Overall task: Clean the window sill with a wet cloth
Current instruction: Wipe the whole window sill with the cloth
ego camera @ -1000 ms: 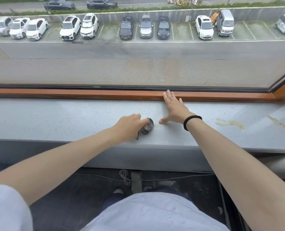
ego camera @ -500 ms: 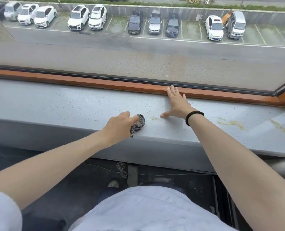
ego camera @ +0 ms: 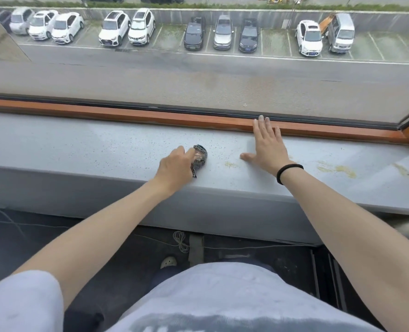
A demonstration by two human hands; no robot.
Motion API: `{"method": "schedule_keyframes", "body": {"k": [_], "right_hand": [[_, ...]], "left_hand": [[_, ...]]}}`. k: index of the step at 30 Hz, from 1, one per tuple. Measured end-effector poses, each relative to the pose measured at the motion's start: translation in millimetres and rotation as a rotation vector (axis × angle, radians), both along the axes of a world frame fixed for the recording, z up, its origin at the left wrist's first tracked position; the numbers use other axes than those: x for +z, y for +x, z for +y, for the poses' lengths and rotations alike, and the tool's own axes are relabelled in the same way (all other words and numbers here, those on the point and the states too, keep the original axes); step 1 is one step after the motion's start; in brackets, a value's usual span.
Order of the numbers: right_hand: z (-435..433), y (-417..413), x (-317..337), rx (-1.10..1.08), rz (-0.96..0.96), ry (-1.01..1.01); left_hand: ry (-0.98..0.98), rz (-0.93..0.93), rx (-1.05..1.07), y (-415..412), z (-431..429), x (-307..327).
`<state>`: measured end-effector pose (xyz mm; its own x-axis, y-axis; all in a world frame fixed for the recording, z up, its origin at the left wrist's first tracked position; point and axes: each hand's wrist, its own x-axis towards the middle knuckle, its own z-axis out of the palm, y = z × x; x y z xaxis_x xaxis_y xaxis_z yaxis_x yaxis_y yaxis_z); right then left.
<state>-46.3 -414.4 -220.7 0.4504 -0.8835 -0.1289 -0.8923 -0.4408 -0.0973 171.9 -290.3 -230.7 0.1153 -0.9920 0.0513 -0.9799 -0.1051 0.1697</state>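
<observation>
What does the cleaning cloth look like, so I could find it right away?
Look at the long grey window sill below the orange-brown frame. Near its middle, the left hand grips a small bunched cloth. It is dark and patterned, unlike the yellowish stains further right.

The small dark patterned cloth (ego camera: 200, 159) is mostly hidden inside the curled left hand (ego camera: 174, 167). The grey speckled window sill (ego camera: 79, 144) is cut off at both sides. The dark print (ego camera: 170, 325) on the light grey shirt (ego camera: 222, 291) is cut by the bottom edge, not readable
</observation>
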Motion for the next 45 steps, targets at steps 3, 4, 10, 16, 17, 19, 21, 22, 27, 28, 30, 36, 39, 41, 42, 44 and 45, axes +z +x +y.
{"method": "schedule_keyframes", "body": {"k": [3, 4, 10, 16, 17, 19, 21, 22, 27, 28, 30, 36, 39, 41, 42, 44, 45], "right_hand": [[19, -16, -11, -0.006, -0.022, 0.048], [25, -19, -15, 0.008, -0.018, 0.057], [56, -42, -31, -0.035, -0.098, 0.069], [83, -42, -42, -0.034, -0.146, -0.039], [87, -38, -44, -0.027, -0.152, -0.071], [92, -33, -51, -0.006, -0.156, -0.148], [96, -28, -56, -0.004, -0.17, -0.214], [96, -28, -56, -0.005, -0.184, -0.226], [96, -32, -52, 0.003, -0.187, -0.235], [95, -33, -52, 0.005, -0.172, -0.247], [96, -32, -54, 0.007, -0.156, -0.252], [100, -30, -46, 0.011, -0.185, -0.26], [105, -33, -45, 0.012, -0.192, -0.232], [104, -34, -46, 0.008, -0.173, -0.25], [104, -34, -47, -0.002, -0.162, -0.255], [100, -39, -44, -0.029, -0.145, -0.248], [100, -39, -45, -0.038, -0.143, -0.244]], "left_hand": [[-0.033, 0.016, 0.131, -26, -11, 3], [-0.034, 0.018, 0.1, -37, -7, 0], [-0.126, -0.083, -0.281, -82, 27, -14], [-0.22, -0.136, -0.333, -40, 46, -22], [-0.216, -0.09, -0.253, -36, 49, -22], [-0.172, 0.09, -0.053, -53, 52, -17], [-0.135, 0.199, 0.009, -87, 50, -12], [-0.126, 0.22, -0.028, -106, 48, -11], [-0.2, 0.077, -0.158, -108, 47, -6], [-0.211, 0.055, -0.148, -97, 51, -5], [-0.24, 0.021, -0.088, -82, 58, -9], [-0.146, 0.103, -0.159, -127, 48, -4], [-0.202, 0.027, -0.258, -119, 52, -6], [-0.244, -0.043, -0.313, -107, 55, -6], [-0.257, -0.074, -0.308, -104, 54, -4], [-0.246, -0.099, -0.313, -109, 44, 2], [-0.224, -0.117, -0.358, -111, 40, 4]]}}
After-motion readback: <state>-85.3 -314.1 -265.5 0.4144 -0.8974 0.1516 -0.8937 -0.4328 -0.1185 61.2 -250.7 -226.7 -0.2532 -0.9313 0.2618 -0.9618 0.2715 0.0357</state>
